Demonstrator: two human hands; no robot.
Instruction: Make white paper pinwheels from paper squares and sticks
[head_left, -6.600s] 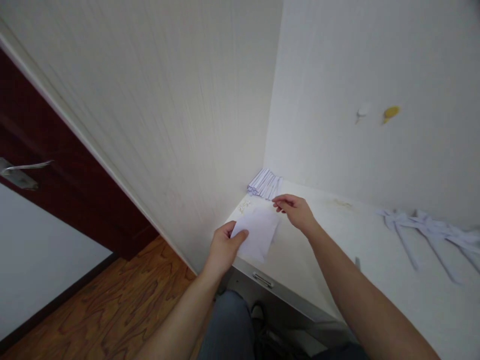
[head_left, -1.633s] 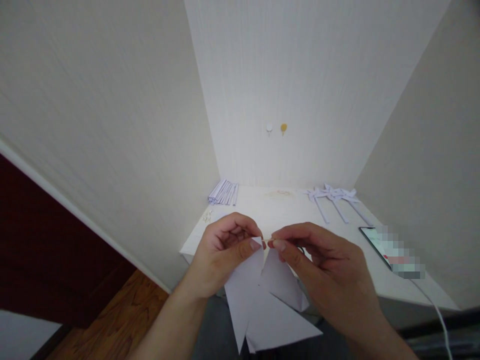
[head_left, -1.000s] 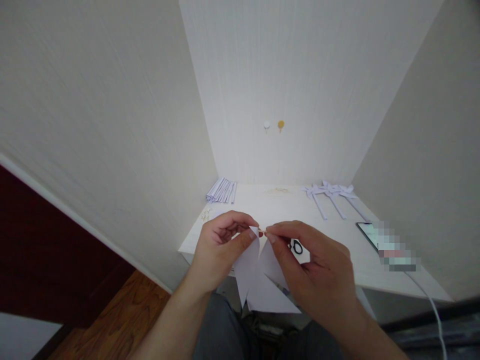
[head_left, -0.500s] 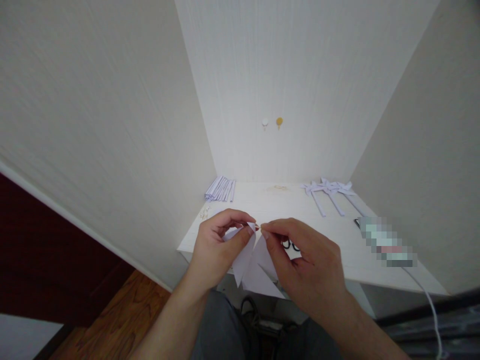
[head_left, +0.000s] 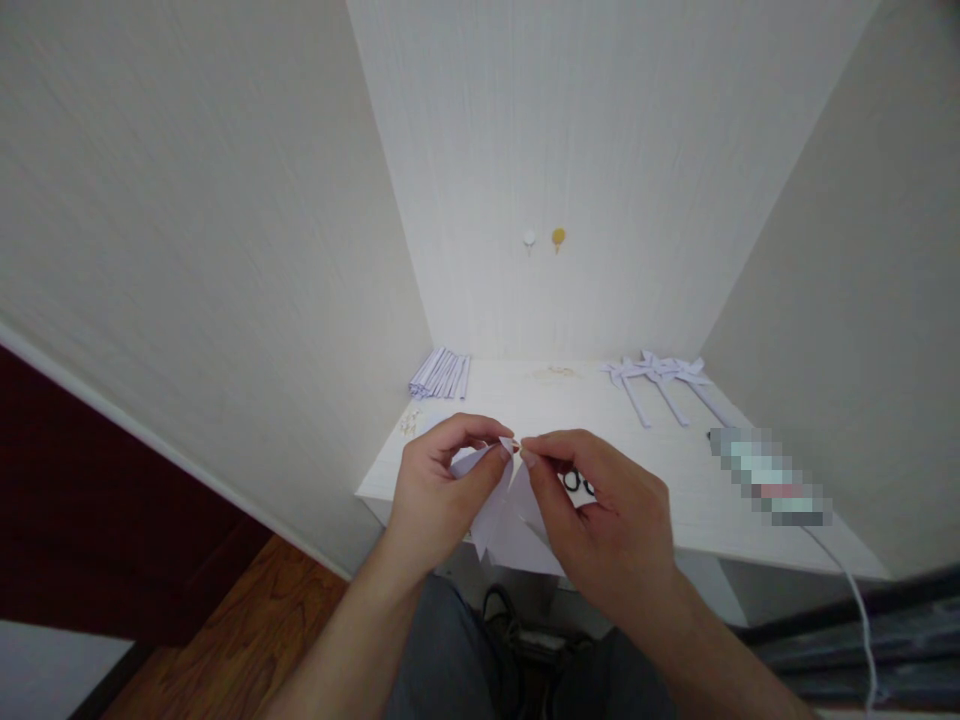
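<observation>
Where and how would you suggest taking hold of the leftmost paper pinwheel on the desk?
I'd pinch its stick near the free end, coming from the front of the desk: the stick points that way and lies apart from the next one, whereas the folded paper blades crowd the neighbouring pinwheel and could crease.

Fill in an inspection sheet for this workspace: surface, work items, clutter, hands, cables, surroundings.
Surface: white tabletop, brownish patch at rear.
Work items: slit paper sheet in hand; three paper pinwheels, right rear; rolled paper sticks, left rear.
Clutter: pale bits at left, too small to identify; black rings, probably scissor handles; device with pixelated screen, right.
Hands: left hand pinches the sheet's tip; right hand pinches a thin pale piece beside it.
Cables: white cable from the device over the front edge.
Surroundings: white wall hook, yellow wall hook; dark red door, wood-patterned floor, left.
</observation>
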